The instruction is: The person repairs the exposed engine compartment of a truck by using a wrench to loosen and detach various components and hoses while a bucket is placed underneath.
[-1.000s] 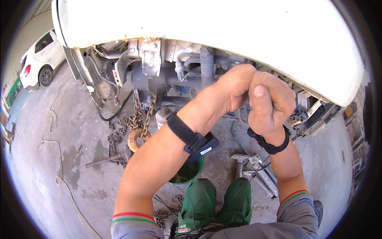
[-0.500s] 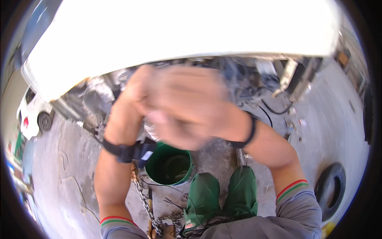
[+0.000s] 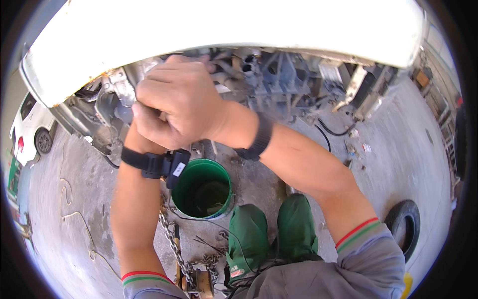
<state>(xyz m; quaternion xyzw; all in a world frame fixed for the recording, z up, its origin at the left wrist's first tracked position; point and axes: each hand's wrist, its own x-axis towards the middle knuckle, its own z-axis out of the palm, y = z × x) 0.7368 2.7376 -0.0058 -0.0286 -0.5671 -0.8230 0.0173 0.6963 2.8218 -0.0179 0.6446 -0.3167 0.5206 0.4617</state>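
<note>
My right hand (image 3: 181,102) is closed, its fingers curled, crossing over in front of my left hand (image 3: 142,133). Whatever the right fingers grip, if anything, is hidden from this side. The left hand is mostly covered by the right, so its finger position does not show. Both hands are raised before the open front of a vehicle, below a white raised panel (image 3: 239,25) and close to exposed engine parts (image 3: 279,74). Black straps circle both wrists; the left one carries a small black device (image 3: 177,168).
Below my hands stands a green bucket (image 3: 226,187) on the concrete floor. A metal chain (image 3: 172,239) hangs beside it, near a thin cable. A loose tyre (image 3: 402,226) lies at right. A white car (image 3: 32,127) is parked at far left, with a pale cord (image 3: 84,226) nearby.
Both hands, blurred before, now show more sharply. My right hand has moved left and slightly up, over the left hand. The view has shifted, bringing more engine parts into sight.
</note>
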